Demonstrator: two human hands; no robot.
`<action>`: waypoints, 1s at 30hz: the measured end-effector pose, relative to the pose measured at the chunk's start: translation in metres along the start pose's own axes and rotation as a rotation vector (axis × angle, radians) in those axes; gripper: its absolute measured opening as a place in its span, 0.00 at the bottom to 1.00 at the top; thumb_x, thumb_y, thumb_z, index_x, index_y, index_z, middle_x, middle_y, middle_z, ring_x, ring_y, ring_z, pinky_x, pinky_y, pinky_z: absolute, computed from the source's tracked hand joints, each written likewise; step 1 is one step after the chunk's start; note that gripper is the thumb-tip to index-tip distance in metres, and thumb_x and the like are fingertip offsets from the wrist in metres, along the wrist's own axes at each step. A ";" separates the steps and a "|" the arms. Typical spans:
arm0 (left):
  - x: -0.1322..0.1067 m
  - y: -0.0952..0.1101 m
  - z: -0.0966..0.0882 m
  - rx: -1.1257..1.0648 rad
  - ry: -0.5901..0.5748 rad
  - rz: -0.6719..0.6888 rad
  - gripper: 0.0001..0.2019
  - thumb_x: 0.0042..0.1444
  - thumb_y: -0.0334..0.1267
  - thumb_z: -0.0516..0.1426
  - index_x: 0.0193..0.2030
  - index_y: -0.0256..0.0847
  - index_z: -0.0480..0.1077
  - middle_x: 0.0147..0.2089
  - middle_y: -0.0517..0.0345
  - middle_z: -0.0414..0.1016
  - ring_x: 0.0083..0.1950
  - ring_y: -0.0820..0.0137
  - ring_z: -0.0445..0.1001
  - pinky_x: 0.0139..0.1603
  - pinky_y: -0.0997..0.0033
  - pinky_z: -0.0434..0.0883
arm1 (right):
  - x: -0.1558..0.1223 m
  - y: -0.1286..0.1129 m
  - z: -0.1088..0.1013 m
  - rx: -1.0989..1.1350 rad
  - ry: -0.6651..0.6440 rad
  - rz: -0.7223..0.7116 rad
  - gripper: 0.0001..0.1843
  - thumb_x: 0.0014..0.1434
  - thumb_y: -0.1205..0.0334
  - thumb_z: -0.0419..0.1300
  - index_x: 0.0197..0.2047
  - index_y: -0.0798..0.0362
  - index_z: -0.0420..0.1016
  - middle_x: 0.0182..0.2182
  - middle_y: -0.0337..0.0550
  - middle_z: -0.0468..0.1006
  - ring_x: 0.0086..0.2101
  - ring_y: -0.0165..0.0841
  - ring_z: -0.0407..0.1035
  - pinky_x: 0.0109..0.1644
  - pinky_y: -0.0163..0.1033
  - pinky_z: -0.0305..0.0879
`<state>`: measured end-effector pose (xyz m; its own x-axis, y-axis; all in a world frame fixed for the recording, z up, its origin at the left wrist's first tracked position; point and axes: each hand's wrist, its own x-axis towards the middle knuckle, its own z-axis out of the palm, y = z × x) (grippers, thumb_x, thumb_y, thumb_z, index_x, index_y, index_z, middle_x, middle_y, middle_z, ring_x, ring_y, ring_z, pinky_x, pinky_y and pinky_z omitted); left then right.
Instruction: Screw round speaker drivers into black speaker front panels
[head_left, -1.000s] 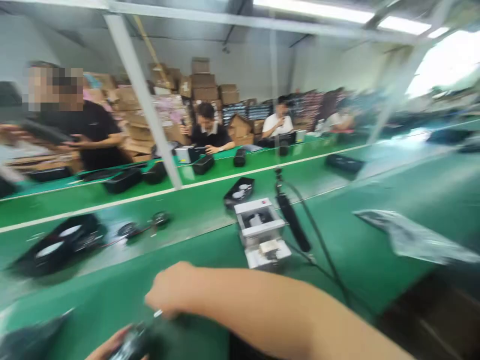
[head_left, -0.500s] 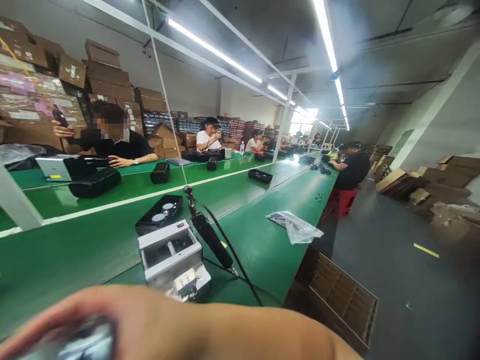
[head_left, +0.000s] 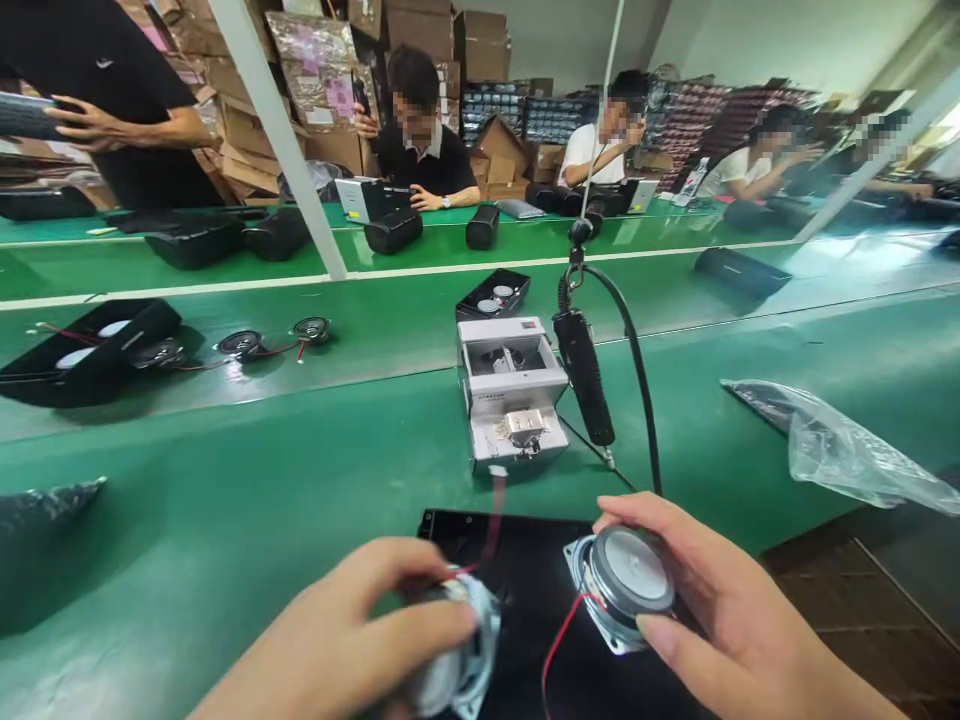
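Left hand (head_left: 341, 625): clamped on the left speaker (head_left: 484, 640), blurred; held over the left side of the case (head_left: 525, 570).
Right hand (head_left: 720, 590): clamped, fingers against thumb, on the right speaker (head_left: 634, 570); a red wire (head_left: 561, 628) is trailed from it.
Driver (head_left: 581, 365): hung by a cord; placed just right of the grey box (head_left: 517, 386) on the tabletop (head_left: 360, 450).

Two held speakers (head_left: 636, 568), one panel (head_left: 521, 590) beneath

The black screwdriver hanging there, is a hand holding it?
No, the black screwdriver hangs untouched; the left hand holds one speaker and the right hand another speaker.
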<state>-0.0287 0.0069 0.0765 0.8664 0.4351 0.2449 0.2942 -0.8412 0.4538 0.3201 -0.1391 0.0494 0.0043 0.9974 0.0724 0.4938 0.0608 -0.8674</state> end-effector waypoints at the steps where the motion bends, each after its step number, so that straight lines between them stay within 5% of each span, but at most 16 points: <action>1: 0.019 0.009 0.002 0.018 -0.053 0.034 0.28 0.59 0.24 0.53 0.60 0.55 0.75 0.63 0.56 0.78 0.54 0.66 0.82 0.50 0.74 0.81 | 0.003 -0.001 0.001 -0.086 -0.027 -0.065 0.32 0.72 0.56 0.57 0.76 0.37 0.58 0.67 0.49 0.70 0.62 0.41 0.73 0.64 0.42 0.76; 5: 0.066 0.022 0.004 0.105 -0.286 0.020 0.27 0.58 0.20 0.55 0.58 0.53 0.76 0.58 0.55 0.79 0.54 0.62 0.80 0.57 0.62 0.80 | 0.011 -0.010 -0.004 -0.195 0.004 -0.217 0.28 0.75 0.57 0.53 0.75 0.38 0.62 0.65 0.45 0.72 0.64 0.35 0.72 0.68 0.35 0.71; 8: 0.074 0.015 0.002 0.124 -0.375 0.012 0.26 0.60 0.19 0.56 0.58 0.52 0.76 0.57 0.55 0.79 0.56 0.62 0.79 0.58 0.62 0.78 | 0.007 -0.010 -0.009 -0.070 0.052 -0.116 0.26 0.76 0.56 0.52 0.74 0.36 0.64 0.65 0.42 0.72 0.62 0.32 0.73 0.66 0.29 0.70; 12: 0.078 0.005 0.008 0.147 -0.485 0.076 0.24 0.62 0.22 0.59 0.59 0.51 0.77 0.59 0.54 0.79 0.57 0.61 0.79 0.57 0.64 0.77 | -0.009 0.000 -0.007 0.249 0.015 0.071 0.28 0.72 0.44 0.60 0.71 0.35 0.64 0.62 0.46 0.73 0.58 0.39 0.76 0.61 0.37 0.78; 15: 0.079 -0.002 0.023 0.201 -0.520 0.141 0.21 0.64 0.26 0.62 0.61 0.49 0.77 0.61 0.51 0.80 0.60 0.59 0.79 0.59 0.63 0.77 | -0.020 0.009 -0.002 0.346 -0.001 0.130 0.33 0.65 0.37 0.67 0.68 0.37 0.67 0.58 0.49 0.75 0.56 0.45 0.77 0.56 0.44 0.81; 19: 0.076 -0.011 0.038 0.228 -0.526 0.201 0.19 0.67 0.33 0.63 0.63 0.48 0.77 0.62 0.49 0.81 0.59 0.59 0.80 0.61 0.62 0.75 | -0.023 0.014 0.001 0.289 0.032 0.110 0.31 0.62 0.41 0.71 0.65 0.38 0.70 0.58 0.50 0.74 0.54 0.45 0.76 0.53 0.45 0.81; 25: 0.085 -0.003 0.018 0.231 -0.533 0.245 0.24 0.69 0.33 0.60 0.70 0.50 0.72 0.69 0.50 0.78 0.63 0.59 0.79 0.61 0.61 0.75 | -0.014 0.010 0.000 0.357 0.134 0.091 0.25 0.65 0.48 0.69 0.63 0.38 0.72 0.54 0.48 0.76 0.51 0.40 0.78 0.52 0.39 0.81; 30: 0.104 0.017 0.046 0.293 -0.568 0.176 0.09 0.67 0.30 0.61 0.51 0.41 0.78 0.43 0.51 0.85 0.43 0.59 0.83 0.44 0.62 0.78 | -0.015 0.006 0.003 0.392 0.285 0.081 0.21 0.68 0.47 0.67 0.63 0.34 0.76 0.57 0.46 0.78 0.51 0.38 0.81 0.52 0.35 0.82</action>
<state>0.0852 0.0226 0.0700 0.9660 0.1139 -0.2321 0.1571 -0.9716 0.1769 0.3208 -0.1538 0.0418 0.2936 0.9525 0.0813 0.1180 0.0483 -0.9918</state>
